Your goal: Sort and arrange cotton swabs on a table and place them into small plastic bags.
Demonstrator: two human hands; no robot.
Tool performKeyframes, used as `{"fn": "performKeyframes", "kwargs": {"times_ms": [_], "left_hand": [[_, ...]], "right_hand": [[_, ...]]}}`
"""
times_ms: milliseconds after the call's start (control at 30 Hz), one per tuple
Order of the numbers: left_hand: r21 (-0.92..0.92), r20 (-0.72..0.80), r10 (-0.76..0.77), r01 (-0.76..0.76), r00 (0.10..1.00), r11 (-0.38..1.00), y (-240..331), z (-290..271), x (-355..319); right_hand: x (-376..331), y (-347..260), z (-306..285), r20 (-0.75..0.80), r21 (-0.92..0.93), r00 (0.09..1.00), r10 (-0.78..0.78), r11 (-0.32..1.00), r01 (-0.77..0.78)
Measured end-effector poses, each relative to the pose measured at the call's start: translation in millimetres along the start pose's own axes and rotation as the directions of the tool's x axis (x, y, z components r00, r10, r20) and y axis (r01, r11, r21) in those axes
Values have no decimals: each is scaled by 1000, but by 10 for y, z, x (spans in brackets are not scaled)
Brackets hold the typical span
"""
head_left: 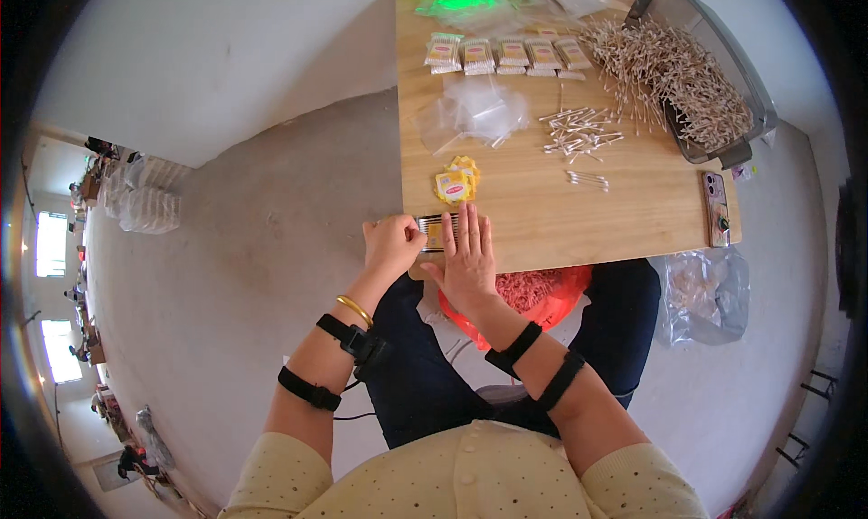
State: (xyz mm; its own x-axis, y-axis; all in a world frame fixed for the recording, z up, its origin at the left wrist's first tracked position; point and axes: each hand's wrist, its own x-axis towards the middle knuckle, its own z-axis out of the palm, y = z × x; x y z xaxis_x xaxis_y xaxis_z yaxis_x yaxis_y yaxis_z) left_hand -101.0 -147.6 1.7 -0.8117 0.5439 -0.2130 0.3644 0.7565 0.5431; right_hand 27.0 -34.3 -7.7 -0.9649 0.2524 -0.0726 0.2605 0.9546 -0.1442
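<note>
At the near left corner of the wooden table (633,202) lies a small clear packet of cotton swabs (432,232) with a yellow label. My left hand (391,244) pinches the packet's left end with curled fingers. My right hand (468,252) lies flat on top of it, fingers spread and pressing down. Just beyond the packet sits a small stack of yellow labels (457,181). Loose cotton swabs (579,132) lie scattered at mid-table.
A grey tray (723,44) heaped with swabs sits at the far right. A row of filled packets (506,55) lines the far side, with clear plastic bags (475,112) nearer. A phone (716,209) lies at the right edge. A red bag (542,293) rests on my lap.
</note>
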Motion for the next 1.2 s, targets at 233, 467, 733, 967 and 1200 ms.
{"fn": "performKeyframes", "kwargs": {"times_ms": [233, 467, 733, 967, 1200], "left_hand": [[247, -22, 212, -200, 977, 948, 77, -106, -60], [-228, -415, -125, 30, 901, 973, -514, 127, -181], [-813, -41, -410, 208, 911, 544, -389, 324, -150], [-833, -66, -375, 156, 925, 531, -442, 391, -154], [-771, -171, -364, 106, 915, 628, -238, 326, -204]], "right_hand": [[40, -143, 117, -45, -16, 999, 6, 1000, -7], [54, -227, 123, -60, 26, 998, 25, 999, -24], [26, -175, 60, -109, 136, 994, 19, 991, -4], [-47, 80, 86, -123, 184, 992, -25, 982, 47], [2, -28, 138, -90, 86, 996, 7, 996, 0]]}}
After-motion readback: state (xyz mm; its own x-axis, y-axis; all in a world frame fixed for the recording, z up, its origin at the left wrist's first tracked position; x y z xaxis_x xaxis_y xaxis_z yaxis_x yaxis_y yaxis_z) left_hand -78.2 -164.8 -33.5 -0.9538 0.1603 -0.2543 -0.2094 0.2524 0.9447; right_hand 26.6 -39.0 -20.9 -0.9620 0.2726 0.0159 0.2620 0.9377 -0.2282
